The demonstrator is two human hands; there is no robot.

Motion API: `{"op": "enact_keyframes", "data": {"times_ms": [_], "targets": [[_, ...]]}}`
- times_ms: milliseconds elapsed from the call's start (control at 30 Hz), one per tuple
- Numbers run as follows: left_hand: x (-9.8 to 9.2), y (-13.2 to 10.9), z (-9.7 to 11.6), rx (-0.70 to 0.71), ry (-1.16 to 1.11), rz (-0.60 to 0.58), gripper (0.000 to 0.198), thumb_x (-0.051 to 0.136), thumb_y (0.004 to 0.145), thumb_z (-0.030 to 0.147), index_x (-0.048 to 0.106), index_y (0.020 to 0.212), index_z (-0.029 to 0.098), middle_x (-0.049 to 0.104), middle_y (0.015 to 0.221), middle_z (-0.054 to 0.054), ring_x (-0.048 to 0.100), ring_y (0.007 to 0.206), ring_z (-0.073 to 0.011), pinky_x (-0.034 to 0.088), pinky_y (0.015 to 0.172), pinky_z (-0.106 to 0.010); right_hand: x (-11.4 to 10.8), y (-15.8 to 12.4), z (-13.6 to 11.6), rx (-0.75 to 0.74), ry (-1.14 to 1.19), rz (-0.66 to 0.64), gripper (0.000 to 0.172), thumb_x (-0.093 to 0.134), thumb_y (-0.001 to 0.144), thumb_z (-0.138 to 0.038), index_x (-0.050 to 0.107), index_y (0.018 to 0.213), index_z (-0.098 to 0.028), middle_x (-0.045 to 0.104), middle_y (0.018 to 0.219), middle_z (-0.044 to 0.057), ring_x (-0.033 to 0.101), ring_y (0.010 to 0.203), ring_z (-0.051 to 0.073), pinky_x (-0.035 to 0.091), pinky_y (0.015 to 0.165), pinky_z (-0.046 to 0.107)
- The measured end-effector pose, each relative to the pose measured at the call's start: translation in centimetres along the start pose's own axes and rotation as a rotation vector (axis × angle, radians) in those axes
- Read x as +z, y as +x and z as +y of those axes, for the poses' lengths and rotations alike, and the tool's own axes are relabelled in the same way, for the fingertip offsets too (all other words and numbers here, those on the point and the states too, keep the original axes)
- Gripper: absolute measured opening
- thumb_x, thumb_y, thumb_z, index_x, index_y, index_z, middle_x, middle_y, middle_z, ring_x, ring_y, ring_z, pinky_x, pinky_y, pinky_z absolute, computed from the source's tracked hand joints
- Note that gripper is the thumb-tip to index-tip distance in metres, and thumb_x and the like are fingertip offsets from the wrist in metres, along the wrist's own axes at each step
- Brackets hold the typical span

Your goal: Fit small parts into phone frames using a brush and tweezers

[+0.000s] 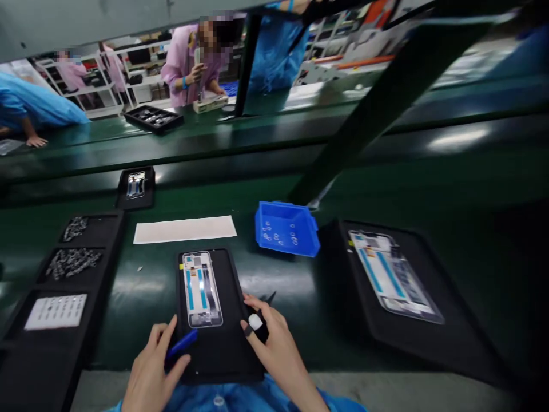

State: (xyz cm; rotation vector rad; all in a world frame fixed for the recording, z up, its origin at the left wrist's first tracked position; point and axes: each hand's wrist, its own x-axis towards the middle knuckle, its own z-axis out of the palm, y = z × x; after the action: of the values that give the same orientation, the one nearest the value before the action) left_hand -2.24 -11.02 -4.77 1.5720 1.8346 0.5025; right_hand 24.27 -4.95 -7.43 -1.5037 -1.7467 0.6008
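In front of me a black tray (234, 349) holds a phone frame (201, 289) with blue strips and a small yellow tab. My left hand (150, 360) is at the tray's left edge, its fingers closed round a blue pen-like tool (183, 343) that points over the tray. At the right edge, my right hand (274, 337) curls round a dark pointed tool (271, 297), mostly hidden, with its fingertips against the tray. A white patch (255, 321) shows in that palm, but I cannot tell what it is. A black band covers part of the right thumb.
A blue bin (287, 229) with small rings stands beyond the tray. A white strip (184, 230) lies left of it. Compartment trays (103, 274) with small parts stand left; another phone tray (412, 337) is right. A green post (377, 109) slants above. People work across the bench.
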Motion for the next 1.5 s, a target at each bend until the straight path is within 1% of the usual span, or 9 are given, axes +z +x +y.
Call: {"op": "enact_keyframes", "data": {"times_ms": [100, 267, 400, 567, 900, 1067, 1200, 1300, 1500], "targets": [[-2.1, 0.5, -0.7, 0.018, 0.072, 0.097, 0.047, 0.058, 0.087, 0.048, 0.061, 0.13, 0.029, 0.067, 0.109, -0.005, 0.068, 0.068, -0.0153, 0.058, 0.063, -0.026, 0.3, 0.8, -0.9, -0.201, -0.161, 0.013, 0.022, 0.057, 0.094, -0.034, 0.058, 0.114, -0.023, 0.069, 0.122, 0.011, 0.065, 0.111, 0.034, 0.054, 0.089, 0.055], [-5.7, 4.1, -2.2, 0.063, 0.055, 0.401, 0.034, 0.054, 0.091, 0.047, 0.071, 0.106, 0.022, 0.07, 0.092, -0.005, 0.07, 0.088, -0.0198, 0.053, 0.08, -0.027, 1.3, 2.4, -3.7, -0.616, -0.052, -0.163, 0.03, 0.044, 0.092, -0.002, 0.062, 0.108, -0.021, 0.074, 0.1, 0.007, 0.069, 0.097, 0.022, 0.056, 0.089, 0.039], [-7.1, 8.2, -3.0, -0.049, 0.219, 0.519, 0.035, 0.05, 0.092, 0.046, 0.07, 0.102, 0.02, 0.069, 0.089, -0.004, 0.068, 0.083, -0.0198, 0.049, 0.074, -0.028, 2.1, 2.7, -4.5, -0.695, -0.064, -0.236, 0.045, 0.033, 0.083, 0.008, 0.064, 0.101, -0.019, 0.072, 0.088, 0.007, 0.069, 0.082, 0.02, 0.058, 0.081, 0.035], [-7.0, 11.2, -2.8, -0.125, 0.307, 0.498, 0.025, 0.057, 0.09, 0.04, 0.07, 0.1, 0.022, 0.065, 0.09, -0.001, 0.059, 0.065, -0.0133, 0.041, 0.063, -0.026, 1.6, 2.1, -4.2, -0.708, -0.074, -0.299, 0.047, 0.032, 0.082, 0.007, 0.065, 0.103, -0.019, 0.07, 0.079, 0.006, 0.067, 0.073, 0.02, 0.058, 0.08, 0.036], [-6.6, 12.2, -2.0, -0.17, 0.35, 0.457, 0.018, 0.06, 0.088, 0.037, 0.068, 0.089, 0.021, 0.062, 0.085, -0.001, 0.055, 0.067, -0.0137, 0.035, 0.061, -0.026, 1.2, 2.2, -4.3, -0.58, 0.015, -0.441, 0.054, 0.037, 0.08, 0.005, 0.067, 0.114, -0.024, 0.073, 0.087, 0.007, 0.067, 0.075, 0.022, 0.056, 0.068, 0.033], [-7.1, 11.2, -0.2, -0.137, 0.097, 0.462, 0.025, 0.059, 0.084, 0.043, 0.066, 0.087, 0.019, 0.06, 0.077, -0.001, 0.053, 0.064, -0.0126, 0.041, 0.066, -0.026, 1.4, 2.3, -4.8, -0.398, 0.199, -0.421, 0.03, 0.053, 0.091, -0.009, 0.068, 0.11, -0.026, 0.074, 0.09, 0.005, 0.07, 0.076, 0.021, 0.058, 0.067, 0.032], [-6.2, 10.1, 2.5, -0.256, -0.582, 0.103, 0.038, 0.067, 0.074, 0.053, 0.061, 0.085, 0.017, 0.045, 0.054, 0.006, 0.035, 0.046, -0.0074, 0.028, 0.046, -0.021, 1.7, 4.3, -6.6, -0.109, 0.395, -0.249, 0.02, 0.067, 0.09, -0.021, 0.068, 0.108, -0.029, 0.075, 0.099, 0.002, 0.073, 0.088, 0.022, 0.06, 0.079, 0.033], [-4.7, 9.6, 4.5, -0.292, -0.793, -0.117, 0.044, 0.071, 0.07, 0.056, 0.061, 0.085, 0.016, 0.031, 0.047, 0.011, 0.025, 0.042, -0.0054, 0.018, 0.041, -0.02, 1.9, 6.6, -8.4, 0.099, 0.594, -0.214, 0.017, 0.072, 0.086, -0.027, 0.066, 0.103, -0.026, 0.075, 0.098, 0.003, 0.073, 0.091, 0.021, 0.06, 0.082, 0.033], [-2.8, 9.5, 6.6, -0.124, -0.598, 0.102, 0.027, 0.073, 0.07, 0.041, 0.065, 0.078, 0.016, 0.059, 0.07, 0.001, 0.045, 0.054, -0.0079, 0.036, 0.049, -0.02, 2.9, 8.6, -9.3, 0.313, 0.953, -0.249, 0.035, 0.078, 0.079, -0.041, 0.055, 0.099, -0.024, 0.075, 0.096, 0.004, 0.074, 0.092, 0.022, 0.06, 0.086, 0.036]]}}
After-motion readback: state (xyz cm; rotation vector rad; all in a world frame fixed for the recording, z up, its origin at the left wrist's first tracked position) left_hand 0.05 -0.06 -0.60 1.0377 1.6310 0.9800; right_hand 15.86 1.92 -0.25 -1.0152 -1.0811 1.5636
